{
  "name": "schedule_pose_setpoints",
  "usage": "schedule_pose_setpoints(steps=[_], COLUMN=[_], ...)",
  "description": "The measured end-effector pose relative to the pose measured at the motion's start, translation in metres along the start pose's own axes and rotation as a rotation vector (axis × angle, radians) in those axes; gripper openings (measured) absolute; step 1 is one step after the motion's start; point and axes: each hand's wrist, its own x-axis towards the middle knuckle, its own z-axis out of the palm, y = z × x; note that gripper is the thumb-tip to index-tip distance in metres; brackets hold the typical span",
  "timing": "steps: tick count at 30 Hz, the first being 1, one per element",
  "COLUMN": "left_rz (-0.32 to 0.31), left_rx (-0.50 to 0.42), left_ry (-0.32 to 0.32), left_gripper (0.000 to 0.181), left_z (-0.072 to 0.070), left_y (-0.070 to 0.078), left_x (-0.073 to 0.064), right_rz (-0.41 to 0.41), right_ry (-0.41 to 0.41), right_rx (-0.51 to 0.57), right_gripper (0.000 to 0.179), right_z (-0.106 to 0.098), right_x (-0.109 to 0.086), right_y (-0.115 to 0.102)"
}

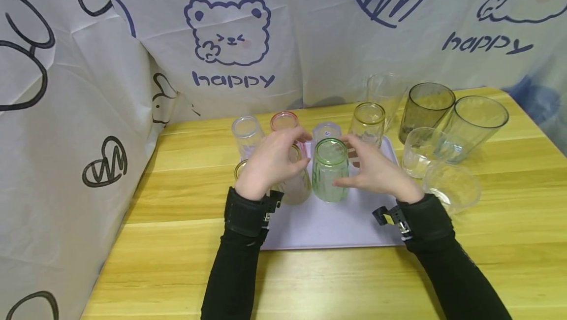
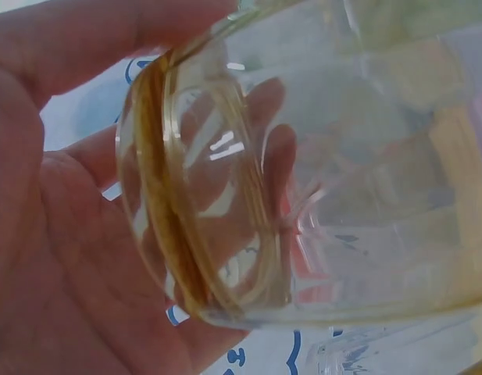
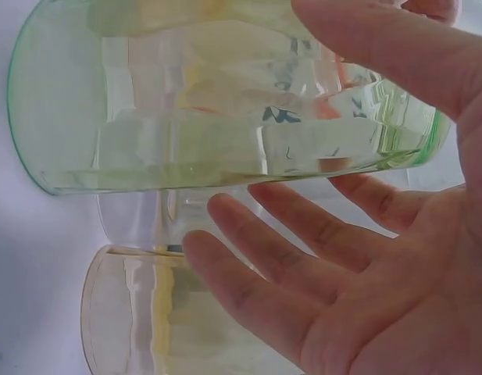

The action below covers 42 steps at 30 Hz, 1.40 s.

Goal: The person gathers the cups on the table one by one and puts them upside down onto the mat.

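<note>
In the head view, a green-tinted glass stands upside down on a pale lilac tray. My right hand is around its right side, thumb in front and fingers extended behind. In the right wrist view, those fingers are spread beside the green glass, not curled round it. Just left, an amber-ringed glass also stands upside down. My left hand arches over and beside it; the left wrist view shows the loosely bent hand behind the glass's amber base ring. Contact cannot be told.
More inverted glasses stand behind: a clear one, a pink-ringed one, a lilac one and an amber-ringed one. At the right, on the wooden table, are a smoky-grey tumbler, a large clear tumbler and smaller clear glasses.
</note>
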Motion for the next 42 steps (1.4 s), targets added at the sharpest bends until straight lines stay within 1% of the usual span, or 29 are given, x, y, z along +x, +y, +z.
schedule_pose_setpoints(steps=[5,12,25,33,42], left_rz=[-0.010,-0.014,0.011,0.004,0.015], left_rx=[0.001,0.004,0.017,0.011,0.021], left_ry=[-0.006,-0.010,0.000,-0.019,-0.036], left_gripper=[0.037,0.037,0.034,0.033,0.032], left_z=[0.0003,0.0002,0.0015,0.0027,0.0060], left_y=[-0.0001,0.0007,-0.0002,0.0013,0.0033], left_x=[0.0000,-0.0004,0.0003,0.0011,0.0026], right_rz=[-0.002,-0.030,-0.028,-0.034,-0.034], right_ry=[0.014,0.012,0.012,-0.001,-0.003], right_rx=[-0.005,-0.008,-0.009,0.000,0.007], right_gripper=[0.082,0.088,0.087,0.087,0.087], right_z=[0.0026,0.0081,0.0083,0.0073,0.0068], right_x=[0.0007,0.0025,0.0026,0.0025,0.0018], right_y=[-0.0001,0.0003,0.0005,0.0001,0.0008])
